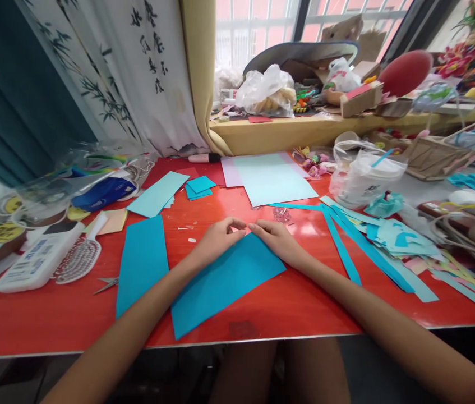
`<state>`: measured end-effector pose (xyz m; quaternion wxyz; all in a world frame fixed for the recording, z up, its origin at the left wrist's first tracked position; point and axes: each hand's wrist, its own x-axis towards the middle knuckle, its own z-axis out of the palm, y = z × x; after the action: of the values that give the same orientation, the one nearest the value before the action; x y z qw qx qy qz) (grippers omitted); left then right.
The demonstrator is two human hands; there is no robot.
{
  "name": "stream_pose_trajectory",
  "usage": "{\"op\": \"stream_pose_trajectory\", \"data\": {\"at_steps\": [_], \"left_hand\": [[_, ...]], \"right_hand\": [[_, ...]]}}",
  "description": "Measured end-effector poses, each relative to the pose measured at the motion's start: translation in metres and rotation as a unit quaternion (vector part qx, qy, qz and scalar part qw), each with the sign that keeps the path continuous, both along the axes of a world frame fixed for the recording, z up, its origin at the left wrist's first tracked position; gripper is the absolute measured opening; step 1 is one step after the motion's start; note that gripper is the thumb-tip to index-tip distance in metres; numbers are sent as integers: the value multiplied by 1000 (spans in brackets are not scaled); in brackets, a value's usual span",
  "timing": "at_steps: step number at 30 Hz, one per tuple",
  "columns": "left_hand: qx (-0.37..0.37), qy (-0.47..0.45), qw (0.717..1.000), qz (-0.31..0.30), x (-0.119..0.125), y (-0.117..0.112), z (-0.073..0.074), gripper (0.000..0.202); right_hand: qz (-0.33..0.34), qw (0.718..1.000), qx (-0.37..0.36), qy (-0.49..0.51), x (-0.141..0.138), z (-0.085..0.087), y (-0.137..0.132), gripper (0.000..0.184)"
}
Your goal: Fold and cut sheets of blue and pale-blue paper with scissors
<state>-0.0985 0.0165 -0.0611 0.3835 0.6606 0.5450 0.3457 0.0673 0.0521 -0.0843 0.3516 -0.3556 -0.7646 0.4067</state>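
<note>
My left hand (222,238) and my right hand (277,241) meet fingertip to fingertip at the far corner of a blue sheet of paper (224,286). Both sets of fingers are curled in a pinch; whatever is between them is too small to make out. The sheet lies slanted on the red table (296,314), partly under my left forearm and beside my right hand. To the left lies another blue paper piece (142,264), with small scissors (106,285) next to it. Beyond my hands are a pale blue sheet (277,179) and small blue squares (201,187).
Blue paper strips (367,247) and paper scraps (405,235) spread on the right, near a white bucket (359,179) in plastic. A hairbrush (78,259) and a white bottle (37,258) lie left. Behind, a cluttered windowsill (271,133) bears bags and cardboard.
</note>
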Motion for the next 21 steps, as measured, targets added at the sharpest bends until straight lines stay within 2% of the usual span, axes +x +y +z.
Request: {"op": "stream_pose_trajectory", "data": {"at_steps": [4,13,21], "left_hand": [[19,2,999,-47,-1,-4,1,26],[-4,-35,999,-35,10,-8,2,14],[-63,-57,996,-23,10,-10,9,14]], "right_hand": [[-1,999,39,-28,2,2,0,38],[43,994,74,-62,3,3,0,40],[-25,997,70,-13,15,5,18,40]]}}
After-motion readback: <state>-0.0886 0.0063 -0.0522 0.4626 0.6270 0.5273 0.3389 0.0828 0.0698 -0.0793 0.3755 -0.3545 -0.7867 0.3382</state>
